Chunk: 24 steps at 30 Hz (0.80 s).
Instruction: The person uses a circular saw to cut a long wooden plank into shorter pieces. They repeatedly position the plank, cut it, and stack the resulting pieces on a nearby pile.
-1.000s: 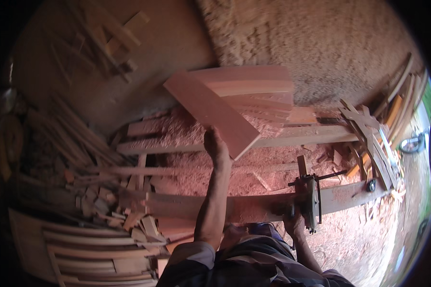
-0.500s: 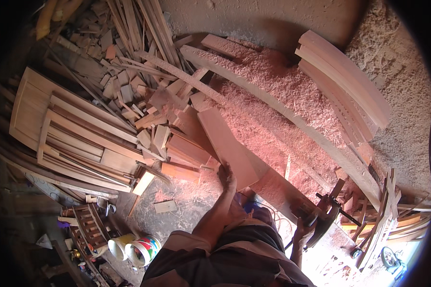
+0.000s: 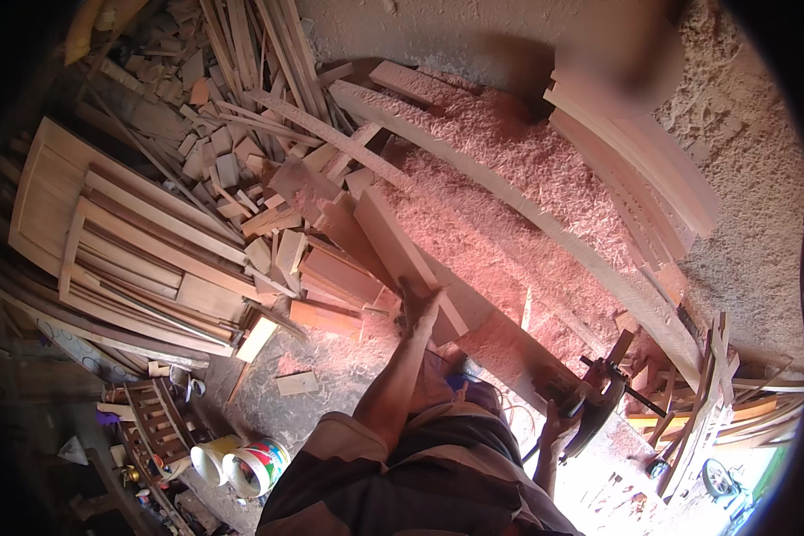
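My left hand (image 3: 418, 308) grips the near end of a flat wooden plank (image 3: 393, 241) that lies slanted on a heap of offcuts. My right hand (image 3: 556, 420) is low at the right, closed on the handle of a dark electric power tool (image 3: 591, 404) resting on a long board (image 3: 509, 344). Sawdust covers the ground around both. The fingers of my right hand are partly hidden by the tool.
A long curved beam (image 3: 545, 214) crosses the sawdust. Stacked curved boards (image 3: 639, 179) lie at the upper right, slatted frames (image 3: 125, 241) and scrap sticks (image 3: 223, 98) at the left. Two tins (image 3: 241, 464) stand at the lower left. Wooden strips (image 3: 715, 393) pile at the right.
The plank that my left hand held raised a second ago has come down to the left onto the offcuts. My view has swung left. My right hand has stayed on the power tool.
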Available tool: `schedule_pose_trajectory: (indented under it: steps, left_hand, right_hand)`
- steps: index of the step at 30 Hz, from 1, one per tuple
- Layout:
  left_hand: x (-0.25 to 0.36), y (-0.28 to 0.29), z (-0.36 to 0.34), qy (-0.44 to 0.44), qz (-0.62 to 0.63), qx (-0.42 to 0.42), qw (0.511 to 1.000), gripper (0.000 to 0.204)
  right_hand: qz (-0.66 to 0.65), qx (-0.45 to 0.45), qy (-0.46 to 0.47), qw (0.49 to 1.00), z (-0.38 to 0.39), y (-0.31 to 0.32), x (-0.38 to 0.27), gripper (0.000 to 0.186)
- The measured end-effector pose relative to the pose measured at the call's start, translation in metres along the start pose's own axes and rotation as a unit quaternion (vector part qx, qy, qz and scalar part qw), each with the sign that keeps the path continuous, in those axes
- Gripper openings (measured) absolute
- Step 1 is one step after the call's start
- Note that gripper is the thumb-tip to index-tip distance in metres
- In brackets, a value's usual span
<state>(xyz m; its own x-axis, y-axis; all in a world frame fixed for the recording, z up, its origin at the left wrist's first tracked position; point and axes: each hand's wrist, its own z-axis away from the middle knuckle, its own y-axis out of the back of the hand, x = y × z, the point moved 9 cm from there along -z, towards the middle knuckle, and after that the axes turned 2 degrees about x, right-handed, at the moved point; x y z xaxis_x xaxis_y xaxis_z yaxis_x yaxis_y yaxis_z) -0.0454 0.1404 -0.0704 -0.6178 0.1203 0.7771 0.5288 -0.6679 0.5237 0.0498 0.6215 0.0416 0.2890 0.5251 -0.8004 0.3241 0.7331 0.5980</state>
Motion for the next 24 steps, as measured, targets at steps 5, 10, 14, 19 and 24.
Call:
schedule_pose_trajectory:
  steps: [5, 10, 14, 19, 24]
  left_hand:
    - [0.012, 0.041, 0.016, -0.131, 0.057, 0.176, 0.974, 0.082]
    - [-0.008, 0.032, -0.006, -0.050, 0.136, 0.170, 0.975, 0.084]
    - [-0.024, 0.027, -0.045, -0.047, 0.152, 0.215, 0.964, 0.084]
    - [-0.027, 0.022, -0.046, -0.084, 0.108, 0.249, 0.959, 0.088]
    - [0.003, 0.050, -0.091, -0.074, 0.083, 0.266, 0.957, 0.091]
  right_hand:
    - [-0.011, 0.004, 0.026, 1.000, -0.001, 0.000, 0.005, 0.068]
    - [0.009, 0.000, 0.020, 1.000, -0.002, -0.002, 0.007, 0.070]
    - [-0.015, -0.021, -0.007, 1.000, -0.003, -0.004, 0.011, 0.074]
    - [-0.001, 0.001, 0.025, 1.000, -0.003, -0.002, 0.010, 0.069]
    - [-0.029, -0.005, 0.014, 0.999, -0.003, -0.005, 0.017, 0.069]
